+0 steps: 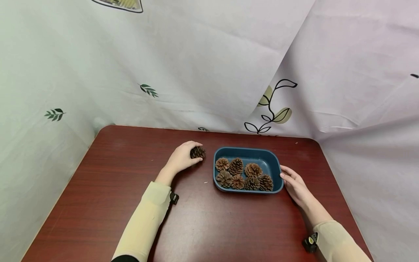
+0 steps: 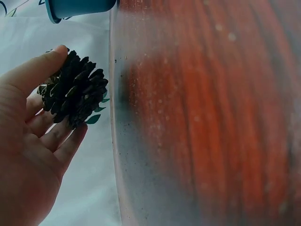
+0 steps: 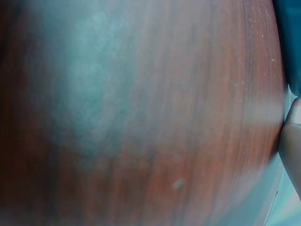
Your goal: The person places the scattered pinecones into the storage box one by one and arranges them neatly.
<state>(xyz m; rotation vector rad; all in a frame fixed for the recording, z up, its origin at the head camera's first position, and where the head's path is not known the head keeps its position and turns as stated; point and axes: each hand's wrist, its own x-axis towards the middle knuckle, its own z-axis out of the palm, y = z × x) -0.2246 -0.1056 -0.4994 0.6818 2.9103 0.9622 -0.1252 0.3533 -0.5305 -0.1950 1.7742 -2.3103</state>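
Between the thumb and fingers of my left hand (image 1: 183, 157) is a brown pine cone (image 1: 198, 152), left of a blue plastic tub. The left wrist view shows this pine cone (image 2: 75, 87) up close, thumb on one side and fingers beneath. The tub (image 1: 262, 150) stands on the table with several pine cones (image 1: 253, 170) lying inside, mostly along its near side and left end. My right hand (image 1: 296, 186) holds the tub's right end, thumb at the rim. In the right wrist view only the thumb (image 3: 292, 141) and a strip of the tub (image 3: 289, 42) show.
The dark red wooden table (image 1: 209, 225) has a pale cloth backdrop (image 1: 203, 65) with leaf prints behind it and at its sides. A small white scrap (image 1: 206, 182) lies on the tabletop left of the tub.
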